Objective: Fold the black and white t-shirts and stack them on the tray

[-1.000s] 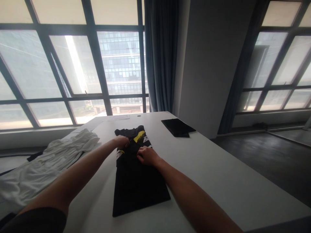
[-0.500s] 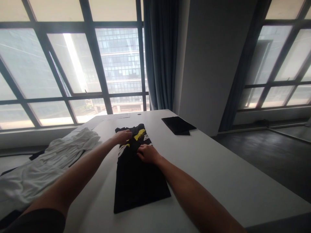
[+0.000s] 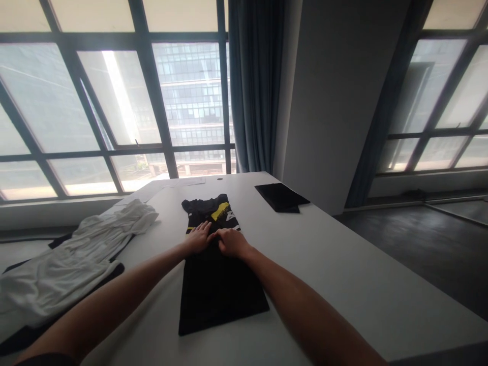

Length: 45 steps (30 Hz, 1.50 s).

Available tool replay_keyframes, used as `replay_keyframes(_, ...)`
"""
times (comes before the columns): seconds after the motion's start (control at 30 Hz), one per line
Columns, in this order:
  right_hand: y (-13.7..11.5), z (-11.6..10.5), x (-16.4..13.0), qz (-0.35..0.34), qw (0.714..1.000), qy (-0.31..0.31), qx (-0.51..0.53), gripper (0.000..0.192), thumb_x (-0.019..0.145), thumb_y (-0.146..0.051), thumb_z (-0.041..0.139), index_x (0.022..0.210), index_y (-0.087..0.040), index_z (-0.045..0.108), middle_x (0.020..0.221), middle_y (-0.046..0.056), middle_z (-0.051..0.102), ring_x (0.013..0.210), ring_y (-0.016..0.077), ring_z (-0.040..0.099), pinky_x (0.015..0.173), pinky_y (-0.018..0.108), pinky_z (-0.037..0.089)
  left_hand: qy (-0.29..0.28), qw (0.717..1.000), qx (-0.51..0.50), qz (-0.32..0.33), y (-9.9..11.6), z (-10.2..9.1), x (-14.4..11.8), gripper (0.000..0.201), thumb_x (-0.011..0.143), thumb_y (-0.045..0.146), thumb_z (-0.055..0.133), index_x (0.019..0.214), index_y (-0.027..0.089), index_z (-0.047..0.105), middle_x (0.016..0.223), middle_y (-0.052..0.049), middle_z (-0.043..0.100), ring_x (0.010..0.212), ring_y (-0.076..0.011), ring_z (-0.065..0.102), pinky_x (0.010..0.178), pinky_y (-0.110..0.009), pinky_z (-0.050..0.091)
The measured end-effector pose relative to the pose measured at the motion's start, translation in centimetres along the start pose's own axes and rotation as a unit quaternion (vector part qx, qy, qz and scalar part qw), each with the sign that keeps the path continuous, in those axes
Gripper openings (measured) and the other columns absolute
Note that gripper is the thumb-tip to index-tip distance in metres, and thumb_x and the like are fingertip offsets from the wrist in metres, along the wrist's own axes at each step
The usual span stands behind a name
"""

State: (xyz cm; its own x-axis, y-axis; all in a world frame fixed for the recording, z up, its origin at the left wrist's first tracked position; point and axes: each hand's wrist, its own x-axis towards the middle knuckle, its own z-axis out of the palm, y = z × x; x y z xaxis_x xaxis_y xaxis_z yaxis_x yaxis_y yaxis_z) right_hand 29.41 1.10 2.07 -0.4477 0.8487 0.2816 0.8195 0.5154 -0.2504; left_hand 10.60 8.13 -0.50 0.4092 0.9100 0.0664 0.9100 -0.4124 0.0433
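A black T-shirt (image 3: 223,290) with yellow and white print lies on the white table, folded into a long narrow panel. Its collar end is away from me and the plain lower part is near me. Flat on the upper part rests my left hand (image 3: 199,237), fingers stretched toward the print. My right hand (image 3: 232,242) is right beside it, fingers bent and closed on the cloth at the shirt's right side. The tips of the two hands nearly meet over the shirt's middle. What lies under the palms is hidden.
A heap of white and dark clothes (image 3: 95,239) covers the table's left side. A folded black garment (image 3: 282,196) lies near the right edge of the white table (image 3: 328,269). Windows, a blue curtain (image 3: 253,91) and a grey pillar stand behind.
My left hand has come back toward me from near the collar and now lies flat beside my right hand. The right hand has barely moved. More of the yellow print shows.
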Motion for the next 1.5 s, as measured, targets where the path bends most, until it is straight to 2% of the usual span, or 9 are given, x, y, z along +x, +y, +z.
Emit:
replay_keyframes(0.13, -0.1, -0.2, 0.0, -0.003, 0.993, 0.068, 0.094, 0.027, 0.088, -0.016, 0.051, 0.112, -0.020, 0.063, 0.102, 0.005, 0.071, 0.091, 0.0173, 0.066, 0.079, 0.026, 0.047, -0.034, 0.999, -0.038, 0.003, 0.0, 1.1, -2.0, 0.075, 0.096, 0.062, 0.027, 0.156, 0.018, 0.022, 0.162, -0.013, 0.016, 0.150, -0.0277, 0.011, 0.118, -0.045, 0.015)
replay_keyframes(0.23, 0.0, -0.4, 0.1, -0.013, 0.991, 0.030, 0.130, 0.024, 0.087, -0.021, 0.057, 0.111, -0.021, 0.063, 0.089, 0.001, 0.071, 0.080, 0.0148, 0.065, 0.074, 0.024, 0.046, -0.049, 0.997, -0.055, 0.016, -0.3, 1.0, -2.9, 0.075, 0.096, 0.063, 0.025, 0.156, 0.018, 0.020, 0.163, -0.011, 0.011, 0.151, -0.0246, 0.008, 0.119, -0.044, 0.011)
replay_keyframes(0.3, 0.0, -0.3, 0.2, -0.021, 0.994, -0.001, 0.103, 0.022, 0.087, -0.028, 0.061, 0.107, -0.021, 0.066, 0.088, 0.001, 0.071, 0.081, 0.0160, 0.065, 0.076, 0.026, 0.046, -0.024, 0.998, -0.061, 0.014, -0.6, 0.8, -2.9, 0.073, 0.097, 0.061, 0.022, 0.156, 0.018, 0.022, 0.163, -0.010, 0.013, 0.151, -0.0227, 0.010, 0.120, -0.042, 0.013)
replay_keyframes(0.37, 0.3, -0.2, 0.3, -0.016, 0.998, 0.025, 0.046, 0.023, 0.089, -0.034, 0.060, 0.105, -0.020, 0.068, 0.097, 0.005, 0.070, 0.094, 0.0193, 0.064, 0.087, 0.031, 0.045, 0.027, 0.998, -0.055, -0.010, -1.2, 0.5, -2.3, 0.071, 0.098, 0.061, 0.020, 0.155, 0.019, 0.026, 0.163, -0.009, 0.017, 0.151, -0.0235, 0.011, 0.119, -0.044, 0.016)
replay_keyframes(0.47, 1.0, 0.2, 0.3, 0.018, 0.999, 0.047, -0.012, 0.036, 0.091, -0.041, 0.057, 0.118, -0.019, 0.066, 0.120, 0.011, 0.065, 0.115, 0.0244, 0.057, 0.100, 0.038, 0.040, 0.068, 0.992, -0.042, -0.095, -2.5, -0.1, -0.4, 0.076, 0.093, 0.069, 0.025, 0.154, 0.024, 0.029, 0.164, -0.010, 0.015, 0.150, -0.0333, 0.012, 0.114, -0.056, 0.021)
replay_keyframes(0.63, 2.0, 0.9, 0.4, 0.083, 0.994, -0.077, -0.009, 0.053, 0.095, -0.053, 0.045, 0.141, -0.026, 0.051, 0.153, 0.010, 0.040, 0.143, 0.0298, 0.031, 0.114, 0.055, 0.024, -0.001, 0.988, -0.050, -0.147, -4.2, 0.1, 3.7, 0.087, 0.084, 0.081, 0.029, 0.156, 0.033, 0.023, 0.163, -0.014, 0.013, 0.145, -0.0458, 0.019, 0.105, -0.068, 0.024)
replay_keyframes(0.77, 2.5, 1.3, 1.2, 0.101, 0.987, -0.126, 0.002, 0.057, 0.099, -0.051, 0.034, 0.150, -0.027, 0.038, 0.161, 0.006, 0.024, 0.149, 0.0296, 0.016, 0.116, 0.059, 0.012, -0.015, 0.994, -0.030, -0.106, -4.9, 1.4, 6.4, 0.081, 0.089, 0.076, 0.024, 0.154, 0.028, 0.029, 0.162, -0.014, 0.018, 0.147, -0.0438, 0.014, 0.110, -0.061, 0.020)
replay_keyframes(1.03, 5.3, 2.4, 6.2, 0.115, 0.982, -0.148, -0.010, 0.060, 0.101, -0.045, 0.030, 0.154, -0.019, 0.030, 0.162, 0.008, 0.018, 0.149, 0.0299, 0.012, 0.119, 0.050, 0.013, -0.010, 0.998, -0.036, -0.060, -6.1, 2.0, 11.0, 0.081, 0.093, 0.069, 0.025, 0.155, 0.016, 0.028, 0.161, -0.016, 0.022, 0.148, -0.0364, 0.017, 0.116, -0.045, 0.019)
replay_keyframes(1.5, 12.3, 5.2, 18.1, 0.150, 0.978, -0.144, -0.030, 0.059, 0.101, -0.040, 0.029, 0.154, -0.014, 0.030, 0.162, 0.009, 0.018, 0.148, 0.0316, 0.016, 0.120, 0.045, 0.016, 0.024, 0.993, -0.066, -0.092, -8.4, 3.7, 21.0, 0.076, 0.093, 0.067, 0.029, 0.151, 0.018, 0.036, 0.161, -0.014, 0.023, 0.148, -0.0335, 0.019, 0.117, -0.046, 0.020)
